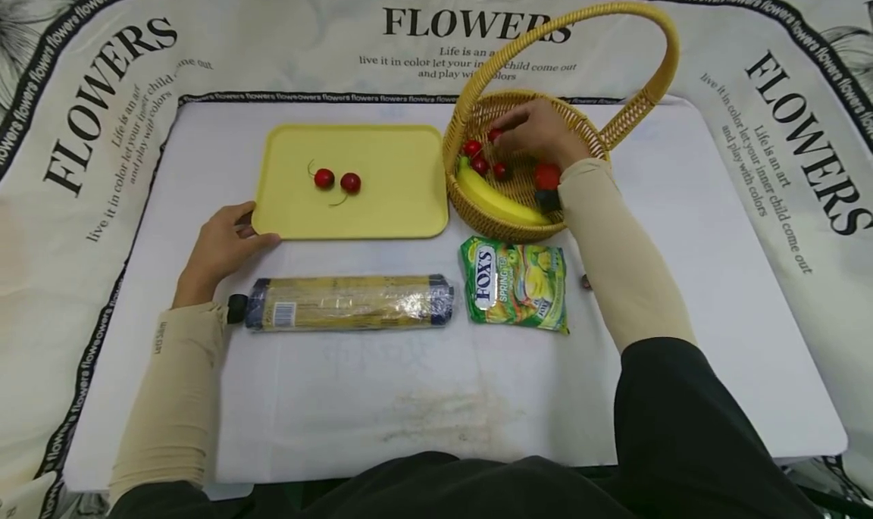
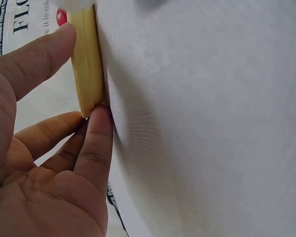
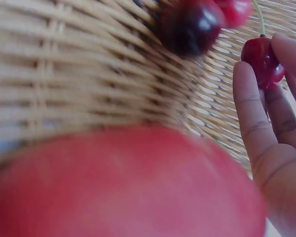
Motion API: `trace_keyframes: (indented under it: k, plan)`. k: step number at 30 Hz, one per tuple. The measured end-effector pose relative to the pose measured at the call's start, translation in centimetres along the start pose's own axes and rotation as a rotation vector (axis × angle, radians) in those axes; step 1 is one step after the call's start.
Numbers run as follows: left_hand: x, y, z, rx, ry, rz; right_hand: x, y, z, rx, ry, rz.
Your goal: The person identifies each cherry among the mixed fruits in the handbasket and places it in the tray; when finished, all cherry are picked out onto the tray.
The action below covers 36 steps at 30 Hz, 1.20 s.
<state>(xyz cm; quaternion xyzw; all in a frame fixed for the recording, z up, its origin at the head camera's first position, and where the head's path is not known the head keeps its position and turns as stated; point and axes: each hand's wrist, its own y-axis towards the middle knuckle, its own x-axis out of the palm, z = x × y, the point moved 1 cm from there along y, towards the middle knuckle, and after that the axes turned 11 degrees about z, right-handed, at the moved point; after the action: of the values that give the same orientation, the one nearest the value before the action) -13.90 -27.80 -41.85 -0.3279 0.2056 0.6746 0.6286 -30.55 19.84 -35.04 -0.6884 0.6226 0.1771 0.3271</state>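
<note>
My left hand (image 1: 221, 248) holds the near left corner of a yellow tray (image 1: 395, 201). In the left wrist view its thumb (image 2: 49, 59) lies against the tray's rim (image 2: 89, 64), and other fingers touch the corner from below. Two cherries with stems lie on the tray, a left cherry (image 1: 323, 178) and a right cherry (image 1: 351, 183). My right hand (image 1: 535, 132) reaches into a wicker basket (image 1: 501, 227) and pinches a cherry (image 3: 261, 61) between thumb and fingers. Several other cherries (image 1: 480, 164), a banana (image 1: 501, 197) and a red rounded thing (image 1: 546, 175) lie in the basket.
A clear-wrapped pack of thin yellow sticks (image 1: 355, 303) lies in front of the tray. Beside it is a green FOX'S candy bag (image 1: 514, 284). The basket's tall handle (image 1: 655, 26) arches above my right hand. A small brown thing (image 1: 586, 282) shows beside my right sleeve.
</note>
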Motion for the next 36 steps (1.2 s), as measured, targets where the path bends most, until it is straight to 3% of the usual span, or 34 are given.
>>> trace_keyframes:
  k: [9,12,16,21,26,30,36]
  plan:
    - [-0.4,-0.3,0.0,0.012,0.013,0.011,-2.4,-4.5,-1.6,-0.114,0.133,0.062]
    - [-0.6,-0.4,0.0,0.016,0.013,0.015,-2.2,-6.4,-2.2,-0.217,0.179,0.068]
    - [-0.8,-0.2,0.1,0.027,0.008,0.020,-0.4,-8.8,-3.3,-0.377,0.292,0.049]
    - [-0.9,0.3,0.4,0.021,0.018,0.020,3.8,-10.8,-5.0,-0.446,0.419,0.021]
    - [-0.7,0.4,0.4,0.005,0.010,0.016,9.6,-10.8,-6.6,-0.440,0.405,-0.004]
    - [-0.5,0.2,0.3,-0.002,-0.003,0.016,13.7,-9.3,-7.7,-0.355,0.338,-0.033]
    - [-0.2,0.2,0.1,-0.001,-0.016,0.010,16.8,-6.0,-9.0,-0.176,0.275,-0.029]
